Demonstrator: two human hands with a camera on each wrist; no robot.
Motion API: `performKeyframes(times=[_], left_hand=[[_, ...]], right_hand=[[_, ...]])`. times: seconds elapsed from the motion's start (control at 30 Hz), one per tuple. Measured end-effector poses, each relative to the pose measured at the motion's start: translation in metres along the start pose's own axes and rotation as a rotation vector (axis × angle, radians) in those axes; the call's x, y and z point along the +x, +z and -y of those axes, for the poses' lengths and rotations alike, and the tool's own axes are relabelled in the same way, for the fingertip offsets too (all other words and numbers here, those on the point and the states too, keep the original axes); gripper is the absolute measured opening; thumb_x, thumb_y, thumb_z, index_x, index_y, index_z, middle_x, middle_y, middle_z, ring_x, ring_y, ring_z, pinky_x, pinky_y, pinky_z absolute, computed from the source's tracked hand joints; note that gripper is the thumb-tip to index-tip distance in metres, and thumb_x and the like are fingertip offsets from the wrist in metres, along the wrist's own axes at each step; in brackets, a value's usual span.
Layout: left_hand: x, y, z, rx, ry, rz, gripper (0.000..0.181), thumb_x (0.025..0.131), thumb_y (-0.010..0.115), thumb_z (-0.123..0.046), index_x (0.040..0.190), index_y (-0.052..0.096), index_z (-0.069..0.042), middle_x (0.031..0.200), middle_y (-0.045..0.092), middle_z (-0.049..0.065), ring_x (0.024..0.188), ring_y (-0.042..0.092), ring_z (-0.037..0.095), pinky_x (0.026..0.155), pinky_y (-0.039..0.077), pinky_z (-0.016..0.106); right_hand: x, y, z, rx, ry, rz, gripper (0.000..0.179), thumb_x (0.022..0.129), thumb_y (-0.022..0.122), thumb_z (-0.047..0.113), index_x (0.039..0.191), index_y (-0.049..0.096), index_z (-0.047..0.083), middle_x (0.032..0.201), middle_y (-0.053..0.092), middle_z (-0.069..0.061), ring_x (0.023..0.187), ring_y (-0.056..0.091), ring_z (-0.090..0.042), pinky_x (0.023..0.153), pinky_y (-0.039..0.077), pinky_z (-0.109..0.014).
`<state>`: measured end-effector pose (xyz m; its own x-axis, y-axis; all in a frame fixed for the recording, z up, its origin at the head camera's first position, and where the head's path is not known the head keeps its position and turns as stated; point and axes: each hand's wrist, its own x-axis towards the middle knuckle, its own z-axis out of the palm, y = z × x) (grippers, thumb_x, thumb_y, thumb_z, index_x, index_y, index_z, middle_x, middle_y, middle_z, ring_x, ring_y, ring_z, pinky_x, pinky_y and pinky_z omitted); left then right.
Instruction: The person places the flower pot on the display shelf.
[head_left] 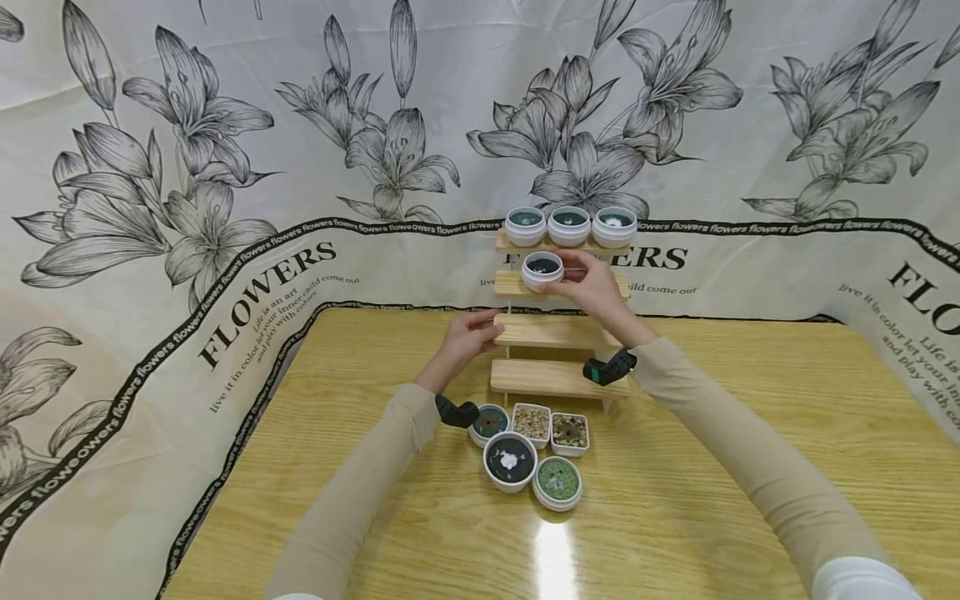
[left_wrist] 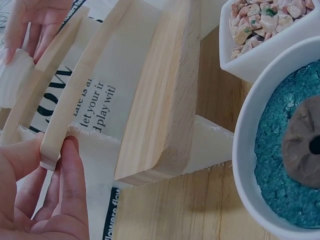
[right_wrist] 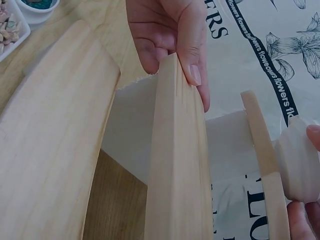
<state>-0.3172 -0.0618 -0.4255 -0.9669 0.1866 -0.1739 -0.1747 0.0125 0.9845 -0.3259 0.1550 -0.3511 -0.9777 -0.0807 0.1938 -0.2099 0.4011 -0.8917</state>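
A stepped wooden display stand (head_left: 555, 332) with several tiers stands at the back of the table. My left hand (head_left: 465, 340) pinches the left end of its second tier from the bottom; in the left wrist view the thumb and fingers (left_wrist: 72, 165) close round that board's end. My right hand (head_left: 592, 287) holds a small round white pot (head_left: 542, 279) with dark filling by its side, at the left part of the tier above. In the right wrist view this white pot (right_wrist: 298, 165) is right at the board, with fingertips at its side and base.
Three white pots (head_left: 568, 236) line the top tier. In front of the stand are a teal-filled pot (head_left: 490, 422), two square dishes of pebbles (head_left: 532, 422), a larger dark-filled pot (head_left: 510, 467) and a green-filled pot (head_left: 558, 481). A flower-printed cloth (head_left: 420, 267) hangs behind.
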Motion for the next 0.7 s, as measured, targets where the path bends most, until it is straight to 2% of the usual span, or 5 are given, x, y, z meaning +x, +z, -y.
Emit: performKeyframes(times=[0.23, 0.5, 0.7], left_hand=[[0.0, 0.0007, 0.0006, 0.007, 0.007, -0.009, 0.047, 0.093, 0.062, -0.007, 0.139, 0.051, -0.004, 0.131, 0.056, 0.02, 0.083, 0.061, 0.009, 0.097, 0.053, 0.045], [-0.0004, 0.0005, 0.0006, 0.015, 0.011, -0.012, 0.046, 0.093, 0.063, -0.008, 0.138, 0.052, -0.005, 0.129, 0.056, 0.019, 0.083, 0.061, 0.01, 0.097, 0.053, 0.046], [-0.0005, 0.0004, 0.0008, 0.009, 0.017, -0.001, 0.048, 0.094, 0.061, -0.008, 0.14, 0.049, -0.003, 0.131, 0.055, 0.02, 0.085, 0.061, 0.011, 0.1, 0.049, 0.05]], right_hand=[[-0.002, 0.0, 0.0015, -0.015, 0.011, -0.004, 0.067, 0.081, 0.078, 0.02, 0.139, 0.049, 0.005, 0.131, 0.057, -0.019, 0.114, 0.058, -0.032, 0.08, 0.05, -0.011], [-0.0036, -0.0026, -0.0006, 0.012, -0.002, 0.006, 0.065, 0.084, 0.076, 0.017, 0.14, 0.047, 0.003, 0.136, 0.054, -0.018, 0.119, 0.057, -0.032, 0.096, 0.053, -0.027], [-0.0082, -0.007, -0.006, 0.05, -0.022, 0.001, 0.064, 0.083, 0.076, 0.016, 0.139, 0.048, 0.004, 0.135, 0.055, -0.018, 0.119, 0.057, -0.032, 0.092, 0.053, -0.022]])
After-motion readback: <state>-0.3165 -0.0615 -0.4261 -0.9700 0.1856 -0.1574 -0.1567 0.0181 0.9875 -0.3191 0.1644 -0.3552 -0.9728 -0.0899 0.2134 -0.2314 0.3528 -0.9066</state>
